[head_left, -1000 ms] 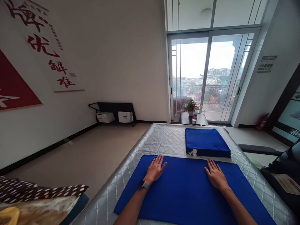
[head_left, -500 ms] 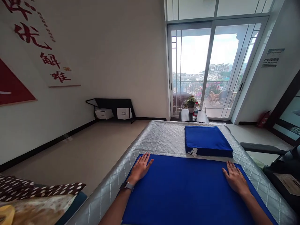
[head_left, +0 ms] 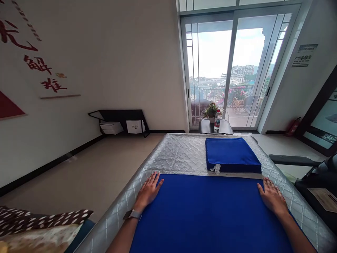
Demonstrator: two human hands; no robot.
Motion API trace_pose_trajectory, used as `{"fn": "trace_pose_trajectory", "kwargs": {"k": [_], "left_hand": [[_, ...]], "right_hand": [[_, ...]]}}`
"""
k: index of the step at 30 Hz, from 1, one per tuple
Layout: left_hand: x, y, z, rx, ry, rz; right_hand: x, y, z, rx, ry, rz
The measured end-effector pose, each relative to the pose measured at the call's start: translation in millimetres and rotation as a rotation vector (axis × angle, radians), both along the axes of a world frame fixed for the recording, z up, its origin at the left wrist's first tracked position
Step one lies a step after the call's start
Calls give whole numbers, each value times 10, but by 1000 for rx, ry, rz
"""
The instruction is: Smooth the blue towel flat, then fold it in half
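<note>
A blue cloth [head_left: 207,214] lies spread flat over a silver quilted cover [head_left: 181,153]. At the cloth's far left corner rests my left hand [head_left: 147,189], palm down with fingers stretched out; a watch is on its wrist. My right hand [head_left: 273,196] lies flat over the far right corner, its fingers extended and nothing held. Both hands hide their corners. Just beyond the cloth, towards the right, sits a neat stack of folded blue cloths [head_left: 231,153] with white tags [head_left: 216,168] at its near left corner.
Past the far edge stands a small dark table [head_left: 223,127] with a potted plant [head_left: 211,111] and a bottle [head_left: 217,120]. A dark armrest [head_left: 293,160] and black bag [head_left: 310,191] are at right. Brown dotted fabric [head_left: 42,221] lies at lower left.
Both hands have moved outward to the cloth's far corners, the left one leftward and the right one rightward. The stack stays in place; the view has shifted slightly.
</note>
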State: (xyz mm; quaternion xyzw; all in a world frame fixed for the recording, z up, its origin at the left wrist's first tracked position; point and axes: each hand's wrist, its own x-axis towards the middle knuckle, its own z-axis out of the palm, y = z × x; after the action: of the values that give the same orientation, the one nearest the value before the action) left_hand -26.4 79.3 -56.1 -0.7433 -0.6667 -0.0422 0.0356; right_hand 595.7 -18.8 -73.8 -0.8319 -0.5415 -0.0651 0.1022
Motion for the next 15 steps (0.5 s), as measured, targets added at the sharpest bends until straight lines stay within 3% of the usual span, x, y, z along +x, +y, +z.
{"fn": "trace_pose_trajectory", "kwargs": {"k": [15], "left_hand": [[127, -41, 95, 7, -72, 50]], "right_hand": [[5, 15, 1, 12, 6, -29]]}}
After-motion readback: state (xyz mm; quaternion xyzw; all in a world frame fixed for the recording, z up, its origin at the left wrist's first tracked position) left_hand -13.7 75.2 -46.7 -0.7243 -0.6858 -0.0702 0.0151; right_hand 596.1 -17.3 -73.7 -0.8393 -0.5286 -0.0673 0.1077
